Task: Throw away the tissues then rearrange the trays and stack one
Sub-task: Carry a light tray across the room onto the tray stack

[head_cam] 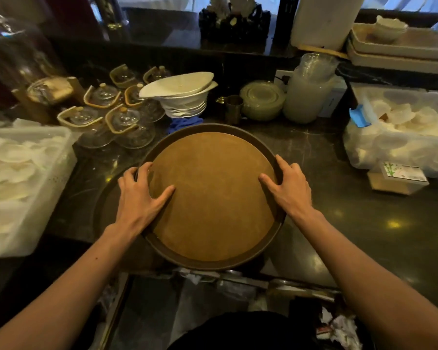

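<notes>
A round brown tray (213, 195) with a dark rim lies on the dark counter in front of me, its near edge overhanging the counter's front. My left hand (139, 193) grips its left rim, thumb on the tray's surface. My right hand (288, 188) grips the right rim the same way. The edge of a second dark tray (101, 210) shows to the left, partly under the brown one. Crumpled tissues (339, 327) lie in a bin below the counter at lower right.
Glass teapots (111, 114) crowd the left back, stacked white bowls (182, 97) stand just behind the tray. White plastic tubs of dishes sit at far left (23, 178) and right (400, 132). A small box (400, 178) lies on the counter at right.
</notes>
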### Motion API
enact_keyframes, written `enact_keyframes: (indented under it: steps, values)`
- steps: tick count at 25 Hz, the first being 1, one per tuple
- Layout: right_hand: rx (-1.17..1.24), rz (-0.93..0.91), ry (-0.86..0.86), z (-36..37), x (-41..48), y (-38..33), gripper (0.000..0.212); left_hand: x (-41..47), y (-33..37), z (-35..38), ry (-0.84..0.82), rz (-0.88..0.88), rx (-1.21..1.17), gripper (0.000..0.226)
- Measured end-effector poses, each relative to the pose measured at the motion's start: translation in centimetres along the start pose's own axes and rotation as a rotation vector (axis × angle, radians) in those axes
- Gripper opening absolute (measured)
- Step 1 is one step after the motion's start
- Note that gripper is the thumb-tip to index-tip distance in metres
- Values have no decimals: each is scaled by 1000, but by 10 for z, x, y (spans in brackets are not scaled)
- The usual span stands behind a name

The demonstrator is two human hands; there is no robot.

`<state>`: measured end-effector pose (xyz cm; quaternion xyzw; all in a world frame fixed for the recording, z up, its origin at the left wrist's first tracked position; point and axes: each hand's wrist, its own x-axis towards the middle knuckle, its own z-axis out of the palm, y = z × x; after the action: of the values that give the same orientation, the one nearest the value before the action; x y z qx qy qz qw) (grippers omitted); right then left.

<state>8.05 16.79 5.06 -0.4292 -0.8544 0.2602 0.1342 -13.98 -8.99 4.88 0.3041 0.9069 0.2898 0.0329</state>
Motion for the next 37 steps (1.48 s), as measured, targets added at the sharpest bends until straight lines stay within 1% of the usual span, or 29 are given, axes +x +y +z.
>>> enact_keyframes:
  steps: [6, 9, 12, 16, 23, 28, 33, 37]
  values:
    - [10, -12, -52, 60, -27, -68, 78, -23, -82, -49, 60, -75, -45, 79]
    - [-1, -22, -106, 80, -31, -86, 80, -31, -106, -62, 94, -108, -63, 77]
    - [9, -17, -154, 90, -27, -90, 80, -34, -120, -59, 91, -144, -72, 75]
    - [60, 12, -232, 95, -5, -88, 78, -35, -122, -42, 48, -215, -81, 74]
    - [5, 31, -313, 103, 25, -81, 65, -36, -117, -14, -30, -313, -82, 71]
    - [11, 52, -388, 118, 33, -76, 62, -36, -121, -6, -65, -371, -45, 65]
    - [14, 40, -376, 124, 40, -74, 52, -33, -119, -1, -61, -401, -17, 54]
    - [36, 29, -369, 129, 39, -71, 50, -33, -113, 2, -22, -469, -37, 54]
